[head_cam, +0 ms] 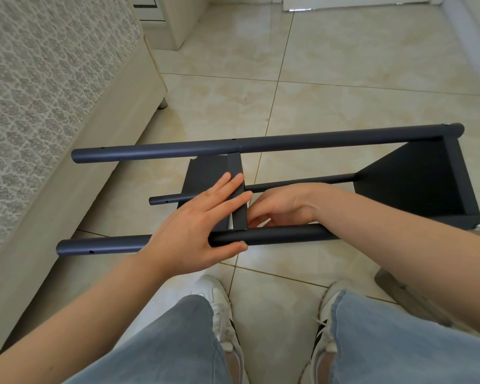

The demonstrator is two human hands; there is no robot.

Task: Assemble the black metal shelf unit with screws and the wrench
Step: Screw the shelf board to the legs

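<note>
We count three round matte-black tubes (261, 144) and two flat panels (416, 184) on the glossy tile floor (344, 79). Our left hand (194, 225) presses spread on the middle panel (205, 173); of our right hand (283, 203), fingers curled, we cannot tell what it pinches.

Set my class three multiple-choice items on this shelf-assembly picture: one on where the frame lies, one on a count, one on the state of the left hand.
1. Where does the shelf frame lie?
A on a table
B on the tiled floor
C on the bed

2. How many long posts lie lengthwise?
A one
B five
C three

3. How are the fingers of the left hand?
A straight, on the middle panel
B clenched in a fist
C curled round a wrench

Answers:
1 B, since tiles show all round and under the frame.
2 C, since the far post, middle post and near post all show.
3 A, since the fingers lie flat across the panel and hold no tool.
</note>
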